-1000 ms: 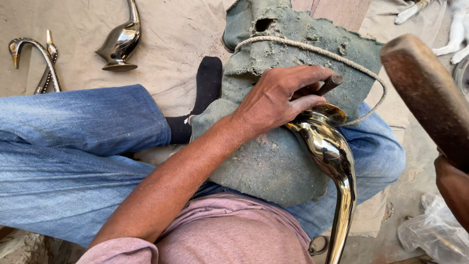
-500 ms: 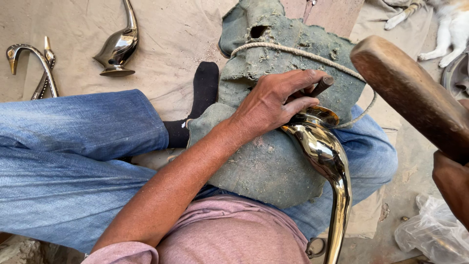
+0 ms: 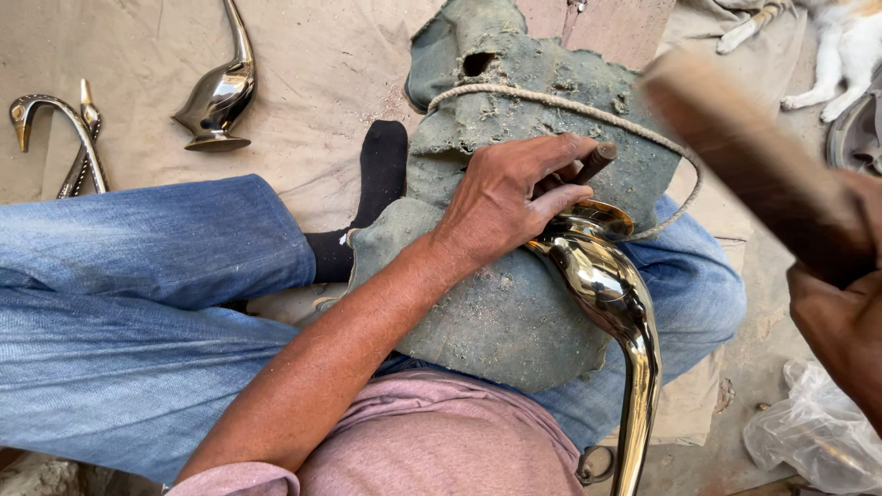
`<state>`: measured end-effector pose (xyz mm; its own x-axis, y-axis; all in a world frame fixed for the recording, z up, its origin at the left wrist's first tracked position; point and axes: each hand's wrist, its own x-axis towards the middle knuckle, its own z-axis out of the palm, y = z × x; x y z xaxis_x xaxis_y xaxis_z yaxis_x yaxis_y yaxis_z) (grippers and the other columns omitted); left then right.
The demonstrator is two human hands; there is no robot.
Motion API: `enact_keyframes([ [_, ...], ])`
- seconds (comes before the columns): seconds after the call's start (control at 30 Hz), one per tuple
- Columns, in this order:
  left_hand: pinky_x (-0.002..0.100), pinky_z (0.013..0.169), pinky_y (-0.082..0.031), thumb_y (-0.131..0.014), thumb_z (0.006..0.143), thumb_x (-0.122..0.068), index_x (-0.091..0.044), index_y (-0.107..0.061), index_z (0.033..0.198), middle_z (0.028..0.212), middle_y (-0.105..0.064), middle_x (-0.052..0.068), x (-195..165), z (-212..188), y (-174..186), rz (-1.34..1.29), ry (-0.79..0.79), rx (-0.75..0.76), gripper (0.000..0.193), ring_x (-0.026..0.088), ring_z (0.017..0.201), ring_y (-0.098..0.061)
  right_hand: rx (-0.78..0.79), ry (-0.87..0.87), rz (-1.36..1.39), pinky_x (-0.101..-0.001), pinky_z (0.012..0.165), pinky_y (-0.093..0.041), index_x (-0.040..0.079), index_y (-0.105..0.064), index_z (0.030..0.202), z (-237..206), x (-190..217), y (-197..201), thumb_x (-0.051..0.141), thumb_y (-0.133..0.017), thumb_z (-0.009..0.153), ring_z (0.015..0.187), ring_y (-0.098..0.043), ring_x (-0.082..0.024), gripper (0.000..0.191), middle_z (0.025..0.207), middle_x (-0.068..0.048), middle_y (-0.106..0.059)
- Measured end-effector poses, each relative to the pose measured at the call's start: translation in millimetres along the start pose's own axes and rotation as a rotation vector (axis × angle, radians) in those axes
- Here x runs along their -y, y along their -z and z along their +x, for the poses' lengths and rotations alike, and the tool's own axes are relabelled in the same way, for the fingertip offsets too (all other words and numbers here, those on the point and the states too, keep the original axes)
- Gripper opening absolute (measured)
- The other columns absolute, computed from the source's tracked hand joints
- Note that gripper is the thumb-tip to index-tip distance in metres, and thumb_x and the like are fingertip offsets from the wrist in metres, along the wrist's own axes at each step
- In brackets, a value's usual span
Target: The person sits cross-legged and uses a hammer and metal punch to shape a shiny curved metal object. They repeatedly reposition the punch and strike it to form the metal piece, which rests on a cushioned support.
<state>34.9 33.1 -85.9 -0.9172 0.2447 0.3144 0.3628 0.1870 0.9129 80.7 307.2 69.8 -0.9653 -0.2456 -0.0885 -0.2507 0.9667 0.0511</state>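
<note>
The left hand (image 3: 510,197) lies on a brass swan (image 3: 606,294) resting on a green cloth pad (image 3: 496,312) over the lap. Its fingers (image 3: 560,197) are curled, its grip closed around a short dark punch (image 3: 595,161) set against the swan's flat base, near the far end of the pad. The swan's shiny body runs toward the near right, its neck bending down past the knee.

The right hand (image 3: 841,331), at the right edge, has its grip wrapped shut on a wooden mallet (image 3: 753,161), which is raised and blurred, well apart from the punch. A rope (image 3: 551,101) loops over the pad. The legs are in blue jeans (image 3: 138,312), with a black sock (image 3: 372,197) showing. On the far left floor lie two more swans (image 3: 216,92), and at the far right a white cat (image 3: 850,46).
</note>
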Motion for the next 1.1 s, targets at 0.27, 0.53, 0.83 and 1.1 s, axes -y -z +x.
enact_keyframes([
  [0.27, 0.033, 0.085, -0.062, -0.082, 0.089, -0.019, -0.009, -0.067, 0.125, 0.11, -0.077, 0.009, -3.1, -2.6, 0.9, 0.013, 0.003, -0.008, 0.041, 0.022, 0.095, -0.077, 0.195, -0.239, -0.081, -0.0371, 0.07, -0.055, -0.003, -0.055, 0.138, 0.1, -16.4, -11.7, -0.01, -0.073, 0.088, 0.071, -0.067, -0.031, 0.054, 0.089, -0.021, -0.065],
  [0.53, 0.033, 0.09, -0.063, -0.084, 0.088, -0.019, -0.009, -0.064, 0.128, 0.12, -0.074, 0.012, -4.3, -6.4, -0.5, 0.015, -0.066, -0.095, 0.045, 0.024, 0.103, -0.077, 0.061, -0.068, -0.003, -0.0379, 0.077, -0.056, -0.004, -0.054, 0.138, 9.9, -11.9, -2.7, -0.012, -0.068, 0.087, 0.08, -0.068, -0.031, 0.053, 0.098, -0.022, -0.065],
  [0.83, 0.033, 0.082, -0.063, -0.082, 0.09, -0.015, -0.007, -0.062, 0.129, 0.107, -0.074, 0.01, -11.4, -13.5, -3.8, -0.027, 0.071, -0.095, 0.045, 0.022, 0.094, -0.077, 0.047, -0.033, 0.006, -0.0397, 0.078, -0.057, -0.005, -0.054, 0.138, 12.6, -3.3, 4.3, -0.015, -0.065, 0.083, 0.081, -0.068, -0.032, 0.057, 0.101, -0.023, -0.065],
  [1.1, 0.032, 0.082, -0.063, -0.081, 0.091, -0.015, -0.008, -0.061, 0.13, 0.107, -0.073, 0.009, -12.9, -14.6, -3.4, -0.028, 0.063, -0.103, 0.044, 0.021, 0.093, -0.076, 0.112, -0.188, 0.125, -0.0396, 0.077, -0.057, -0.003, -0.055, 0.142, 9.9, -1.6, 4.7, -0.017, -0.063, 0.085, 0.078, -0.068, -0.031, 0.06, 0.101, -0.022, -0.065],
])
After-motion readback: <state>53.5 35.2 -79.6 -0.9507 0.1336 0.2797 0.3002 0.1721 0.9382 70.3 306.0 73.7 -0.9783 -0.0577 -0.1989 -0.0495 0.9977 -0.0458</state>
